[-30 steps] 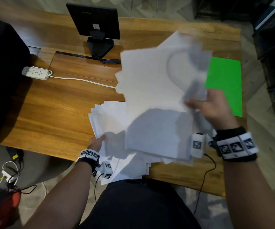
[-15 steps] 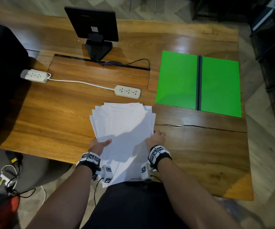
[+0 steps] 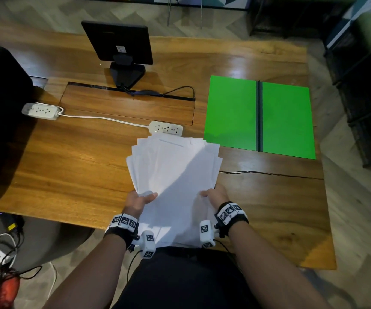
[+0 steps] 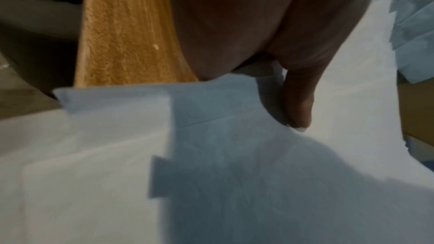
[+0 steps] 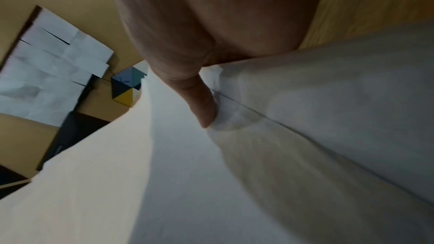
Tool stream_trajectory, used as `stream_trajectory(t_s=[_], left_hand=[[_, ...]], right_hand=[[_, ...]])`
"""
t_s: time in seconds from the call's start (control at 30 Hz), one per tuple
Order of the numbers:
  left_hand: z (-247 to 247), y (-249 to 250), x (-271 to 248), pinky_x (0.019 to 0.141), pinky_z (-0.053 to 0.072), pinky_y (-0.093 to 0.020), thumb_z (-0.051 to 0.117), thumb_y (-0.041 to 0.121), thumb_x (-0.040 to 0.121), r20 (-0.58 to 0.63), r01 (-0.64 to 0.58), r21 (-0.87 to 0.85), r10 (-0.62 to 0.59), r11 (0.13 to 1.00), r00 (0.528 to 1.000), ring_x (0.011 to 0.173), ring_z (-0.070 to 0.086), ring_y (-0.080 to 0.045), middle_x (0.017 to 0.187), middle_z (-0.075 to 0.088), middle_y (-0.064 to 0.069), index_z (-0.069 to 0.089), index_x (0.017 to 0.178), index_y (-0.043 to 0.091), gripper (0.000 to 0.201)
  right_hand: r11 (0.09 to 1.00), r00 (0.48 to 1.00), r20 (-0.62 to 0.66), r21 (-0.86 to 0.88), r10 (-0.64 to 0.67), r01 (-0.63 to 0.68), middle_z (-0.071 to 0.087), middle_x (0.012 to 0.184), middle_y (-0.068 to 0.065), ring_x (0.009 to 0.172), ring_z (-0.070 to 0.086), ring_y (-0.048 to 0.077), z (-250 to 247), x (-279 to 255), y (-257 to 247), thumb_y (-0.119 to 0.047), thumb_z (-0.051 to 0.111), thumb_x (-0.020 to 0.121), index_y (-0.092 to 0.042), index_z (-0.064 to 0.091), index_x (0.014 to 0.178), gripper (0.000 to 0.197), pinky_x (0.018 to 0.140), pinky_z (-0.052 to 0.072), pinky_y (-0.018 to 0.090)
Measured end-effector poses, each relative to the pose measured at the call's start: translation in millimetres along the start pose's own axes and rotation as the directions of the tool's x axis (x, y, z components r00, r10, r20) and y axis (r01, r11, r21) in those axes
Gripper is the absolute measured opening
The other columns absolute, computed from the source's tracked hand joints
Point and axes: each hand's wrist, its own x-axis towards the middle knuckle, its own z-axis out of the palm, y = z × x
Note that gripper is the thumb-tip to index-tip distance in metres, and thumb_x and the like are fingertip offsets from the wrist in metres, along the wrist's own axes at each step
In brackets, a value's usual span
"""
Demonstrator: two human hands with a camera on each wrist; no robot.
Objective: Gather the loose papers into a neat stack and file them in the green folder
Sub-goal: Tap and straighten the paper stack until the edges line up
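Observation:
A fanned pile of white papers [image 3: 175, 172] lies at the near edge of the wooden table, its near end hanging over the edge. My left hand [image 3: 141, 200] grips the pile's left side, thumb on top [image 4: 298, 107] and fingers underneath. My right hand [image 3: 213, 195] grips the right side the same way, thumb pressing the top sheet [image 5: 202, 103], which bows up. The sheets [image 4: 234, 155] are skewed, corners sticking out at the far end. The green folder [image 3: 259, 115] lies open and flat, far right of the papers, with a dark spine down its middle.
A white power strip [image 3: 166, 128] sits just beyond the papers, its cord running left to a second strip [image 3: 41, 110]. A black monitor [image 3: 118, 46] stands at the back. The table [image 3: 68, 166] has a crack at right; a dark chair stands at left.
My right hand laid its lifted sheets onto the pile and came down to grip the pile's right side. The folder is now uncovered. The pile has since shifted slightly toward me.

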Motion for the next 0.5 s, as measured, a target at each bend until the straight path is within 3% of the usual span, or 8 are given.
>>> stream_trajectory(t_s=[0.1,0.17,0.27,0.3,0.4,0.5], left_hand=[[15.0,26.4,-25.1,0.093,0.061,-0.057,0.082,-0.002,0.081,0.056,-0.085,-0.115,0.092,0.99,0.994,0.089,0.079,-0.035,0.099,0.082,-0.017,0.075,0.104,-0.005,0.024],[25.9,42.8,-39.0,0.088,0.063,-0.045,0.08,-0.007,0.082,0.078,-0.159,-0.186,0.176,0.969,0.981,0.086,0.079,-0.025,0.099,0.083,-0.011,0.077,0.103,-0.003,0.021],[43.7,60.1,-50.1,0.079,0.062,-0.026,0.084,-0.004,0.079,0.078,-0.256,-0.218,0.279,0.942,0.957,0.088,0.078,-0.013,0.101,0.082,-0.008,0.073,0.116,-0.008,0.038],[49.2,63.8,-50.3,0.083,0.061,-0.025,0.086,-0.001,0.078,0.087,-0.28,-0.21,0.303,0.937,0.949,0.094,0.077,-0.012,0.106,0.081,-0.007,0.071,0.121,-0.007,0.046],[62.0,68.9,-47.9,0.107,0.055,-0.047,0.098,0.026,0.061,0.122,-0.325,-0.157,0.345,0.932,0.931,0.12,0.071,-0.024,0.125,0.077,-0.008,0.069,0.131,0.005,0.079],[71.7,69.3,-44.9,0.109,0.052,-0.055,0.099,0.027,0.051,0.151,-0.354,-0.151,0.375,0.923,0.915,0.126,0.066,-0.031,0.132,0.072,-0.011,0.063,0.135,0.007,0.094]], right_hand=[[0.969,0.981,-0.055,0.154,-0.185,0.191,0.078,0.088,0.005,0.085,0.078,0.026,-24.5,-21.5,-11.5,0.007,0.071,0.083,-0.008,0.072,0.099,0.022,0.074,0.064,0.038],[0.905,0.93,-0.119,0.214,-0.349,0.367,0.078,0.083,-0.003,0.077,0.076,0.016,-47.0,-39.1,-24.2,0.01,0.069,0.086,-0.011,0.072,0.098,0.024,0.065,0.061,0.028],[0.806,0.841,-0.194,0.245,-0.504,0.539,0.079,0.092,-0.005,0.087,0.074,0.016,-80.7,-54.7,-31.5,0.007,0.072,0.087,-0.01,0.073,0.108,0.027,0.074,0.06,0.026],[0.786,0.821,-0.203,0.239,-0.534,0.57,0.078,0.098,-0.003,0.092,0.074,0.017,-88.7,-55.0,-29.9,0.005,0.073,0.088,-0.012,0.072,0.111,0.029,0.079,0.061,0.027],[0.783,0.833,-0.191,0.285,-0.518,0.553,0.075,0.115,0.011,0.107,0.071,0.024,-100.6,-50.4,-22.7,0.005,0.074,0.088,-0.011,0.067,0.122,0.038,0.09,0.061,0.036],[0.806,0.862,-0.174,0.306,-0.476,0.506,0.073,0.117,0.017,0.105,0.071,0.028,-103.6,-44.0,-15.6,0.012,0.074,0.083,0.004,0.065,0.125,0.044,0.089,0.062,0.045]])
